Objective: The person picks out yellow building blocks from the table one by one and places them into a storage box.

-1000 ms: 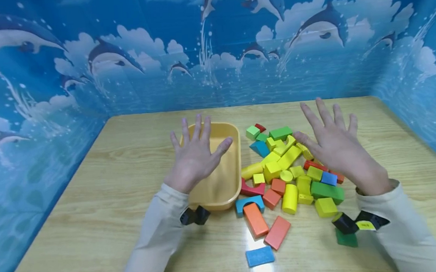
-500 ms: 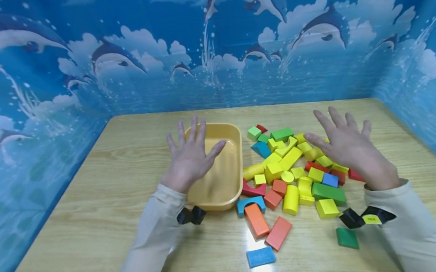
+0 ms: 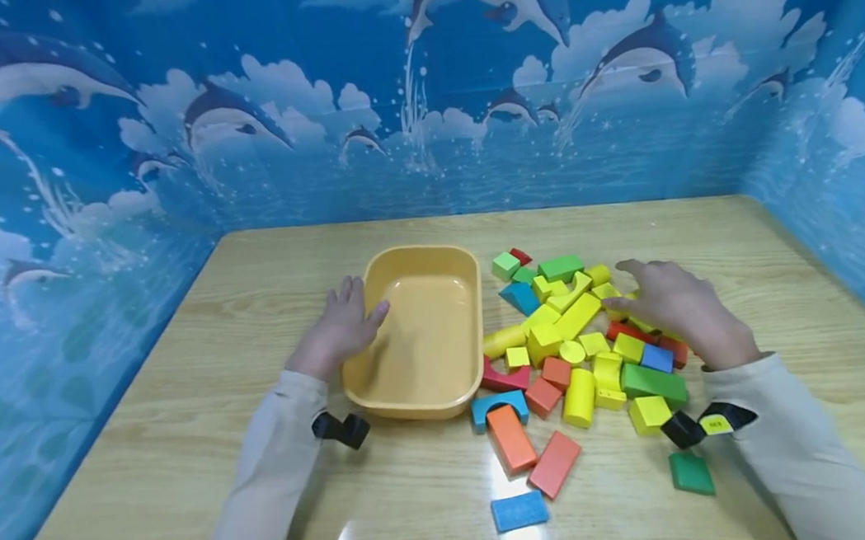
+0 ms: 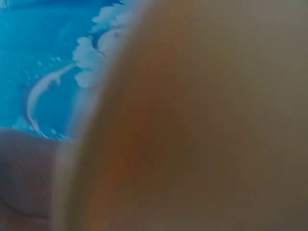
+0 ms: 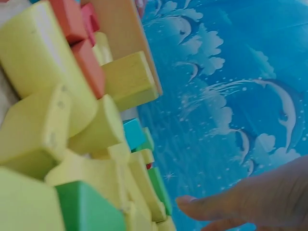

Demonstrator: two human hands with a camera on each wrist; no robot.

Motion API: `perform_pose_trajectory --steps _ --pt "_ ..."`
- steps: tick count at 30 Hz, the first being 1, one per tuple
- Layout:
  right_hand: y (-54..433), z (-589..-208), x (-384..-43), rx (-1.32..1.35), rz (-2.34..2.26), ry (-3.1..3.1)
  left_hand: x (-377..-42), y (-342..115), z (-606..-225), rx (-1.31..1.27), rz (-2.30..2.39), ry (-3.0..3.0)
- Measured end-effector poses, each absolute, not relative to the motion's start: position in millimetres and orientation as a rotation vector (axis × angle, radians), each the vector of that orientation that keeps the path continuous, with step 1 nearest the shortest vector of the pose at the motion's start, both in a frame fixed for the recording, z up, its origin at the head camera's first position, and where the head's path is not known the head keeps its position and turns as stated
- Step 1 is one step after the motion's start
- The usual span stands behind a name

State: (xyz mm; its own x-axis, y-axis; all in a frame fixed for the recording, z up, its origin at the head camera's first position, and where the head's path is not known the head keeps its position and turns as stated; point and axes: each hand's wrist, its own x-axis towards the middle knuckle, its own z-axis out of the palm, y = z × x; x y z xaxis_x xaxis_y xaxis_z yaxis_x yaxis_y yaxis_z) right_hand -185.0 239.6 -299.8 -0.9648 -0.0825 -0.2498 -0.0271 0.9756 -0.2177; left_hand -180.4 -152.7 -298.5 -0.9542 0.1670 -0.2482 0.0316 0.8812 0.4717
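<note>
My left hand (image 3: pixel 335 330) is at the left side of a tan plastic tray (image 3: pixel 476 366), its thumb reaching over the rim and the other fingers close together along the outside. In the left wrist view a blurred tan surface (image 4: pixel 207 120) fills most of the picture. My right hand (image 3: pixel 676 300) hangs low over the right part of a pile of coloured wooden blocks (image 3: pixel 576 315), thumb and fingers apart with nothing between them. It covers some yellow and red blocks. The right wrist view has the right thumb (image 5: pixel 211 207) beside yellow and green blocks.
Several blocks lie apart nearer the front: an orange one (image 3: pixel 511 439), a pinkish-red one (image 3: pixel 554 465), a blue one (image 3: pixel 520 512) and a dark green one (image 3: pixel 691 474). A dolphin-printed backdrop (image 3: pixel 426 163) closes off the wooden table (image 3: pixel 187 384) at the back and sides.
Both hands, spread in the air before, have come down. The left moved left to the tray's side; the right first drifted right, then lowered over the blocks with its fingers bending.
</note>
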Motion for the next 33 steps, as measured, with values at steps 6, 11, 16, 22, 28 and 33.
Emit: perform_pose_trajectory --steps 6,11,16,22,28,33 --pt "242.8 -312.8 -189.0 -0.053 -0.307 2.886 -188.5 -165.0 -326.8 0.092 1.058 2.688" --pt "244.8 -319.1 -190.8 0.002 -0.306 2.927 -196.0 -165.5 -344.8 0.008 1.353 2.638" --pt "245.3 -321.8 -191.9 0.026 -0.269 2.963 -197.7 -164.2 -349.8 -0.002 1.459 2.666" --pt "244.4 -323.2 -195.8 0.035 -0.282 2.873 -195.4 -167.4 -351.9 -0.009 1.514 2.66" --pt "246.3 -325.0 -197.5 0.036 -0.289 2.848 -193.9 -170.5 -354.1 -0.037 1.615 2.54" --pt "246.4 -324.7 -197.1 -0.009 -0.294 2.863 -193.4 -169.0 -352.2 -0.02 1.653 2.51"
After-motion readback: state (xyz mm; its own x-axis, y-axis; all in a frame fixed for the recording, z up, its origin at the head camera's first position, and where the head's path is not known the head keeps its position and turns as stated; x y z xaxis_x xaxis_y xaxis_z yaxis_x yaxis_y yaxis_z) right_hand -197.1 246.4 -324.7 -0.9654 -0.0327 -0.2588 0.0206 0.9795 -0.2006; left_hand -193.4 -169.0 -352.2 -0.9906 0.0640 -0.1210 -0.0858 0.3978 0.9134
